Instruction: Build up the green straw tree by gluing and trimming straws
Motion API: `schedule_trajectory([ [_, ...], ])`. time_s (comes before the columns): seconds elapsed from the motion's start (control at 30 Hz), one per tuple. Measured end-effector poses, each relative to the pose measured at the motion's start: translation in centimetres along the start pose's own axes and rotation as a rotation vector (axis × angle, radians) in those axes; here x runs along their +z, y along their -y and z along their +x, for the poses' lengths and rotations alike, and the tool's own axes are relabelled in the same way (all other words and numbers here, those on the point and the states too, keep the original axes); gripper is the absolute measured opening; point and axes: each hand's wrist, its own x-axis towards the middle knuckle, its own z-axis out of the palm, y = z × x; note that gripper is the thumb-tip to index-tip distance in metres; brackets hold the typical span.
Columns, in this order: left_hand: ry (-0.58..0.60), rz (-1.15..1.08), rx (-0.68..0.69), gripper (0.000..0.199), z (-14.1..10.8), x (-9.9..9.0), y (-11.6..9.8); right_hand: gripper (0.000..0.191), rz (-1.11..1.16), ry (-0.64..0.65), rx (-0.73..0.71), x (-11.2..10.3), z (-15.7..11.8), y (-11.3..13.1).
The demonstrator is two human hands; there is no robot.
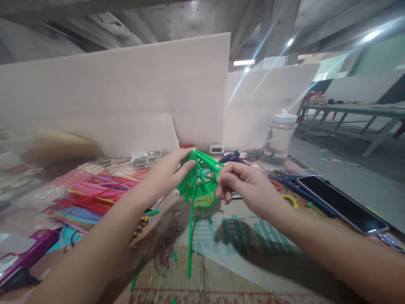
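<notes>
A cone-shaped frame of bright green pipe cleaners [186, 185] stands above the table in the middle, with gaps in its side that show thin sticks inside. My left hand [179, 166] is closed on its peak from the left, thumb on the near side. At the cone's right side, my right hand [237, 179] pinches the end of a green strand that slopes down from the peak. One loose green strand [190, 245] hangs from the cone towards me. Short green offcuts [136, 274] lie on the table below.
Colourful pipe cleaners [95, 196] are heaped at left, near a purple tool [34, 253]. A phone [341, 204] and a water bottle [281, 137] are at right. Behind the cone are a small white digital display [217, 148], a blue tool [232, 157] and white boards [142, 88].
</notes>
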Motion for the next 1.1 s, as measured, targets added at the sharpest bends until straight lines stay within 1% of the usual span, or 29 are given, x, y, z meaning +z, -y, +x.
schedule_trajectory([
  [0.07,-0.002,0.013,-0.009,0.048,0.0,0.0,0.2,0.014,0.030,0.021,0.039,0.9,-0.4,0.0],
  [0.13,0.003,0.021,-0.012,0.048,0.1,0.1,0.2,0.013,0.055,0.027,0.081,1.5,-0.7,0.0],
  [0.23,0.012,0.025,-0.016,0.047,0.2,0.0,0.1,0.022,0.063,0.020,0.104,1.9,-0.7,-0.4],
  [0.33,0.012,0.025,-0.014,0.046,0.2,-0.1,0.1,0.030,0.040,0.065,0.109,1.6,-0.5,-1.0],
  [0.4,0.012,0.023,-0.012,0.047,0.2,-0.1,0.1,0.039,-0.008,0.095,0.108,1.4,-0.3,-1.5],
  [0.47,0.016,0.019,-0.014,0.047,0.2,-0.1,0.0,0.044,-0.037,0.080,0.116,1.3,-0.2,-1.9],
  [0.5,0.019,0.019,-0.016,0.047,0.2,-0.1,0.0,0.041,-0.033,0.056,0.123,1.3,-0.1,-2.1],
  [0.57,0.024,0.018,-0.022,0.047,0.2,-0.2,-0.1,0.025,0.012,-0.006,0.141,1.4,0.0,-2.5],
  [0.6,0.027,0.016,-0.025,0.047,0.1,-0.2,-0.1,0.022,0.043,-0.030,0.158,1.6,0.0,-2.6],
  [0.67,0.032,0.007,-0.031,0.047,0.1,-0.3,-0.2,0.039,0.115,-0.040,0.208,1.8,0.0,-2.9],
  [0.73,0.042,-0.008,-0.020,0.047,0.0,-0.4,-0.2,0.055,0.194,-0.013,0.266,1.9,-0.1,-3.2],
  [0.8,0.063,-0.011,0.008,0.049,-0.2,-0.5,-0.2,0.061,0.282,0.014,0.297,2.0,-0.1,-3.4],
  [0.97,0.108,0.074,0.097,0.057,-0.6,-0.6,-0.5,0.055,0.449,0.067,0.330,1.8,0.0,-3.7],
  [1.1,0.123,0.134,0.101,0.056,-0.9,-0.8,-0.8,0.048,0.520,0.146,0.322,1.9,0.0,-3.5],
])
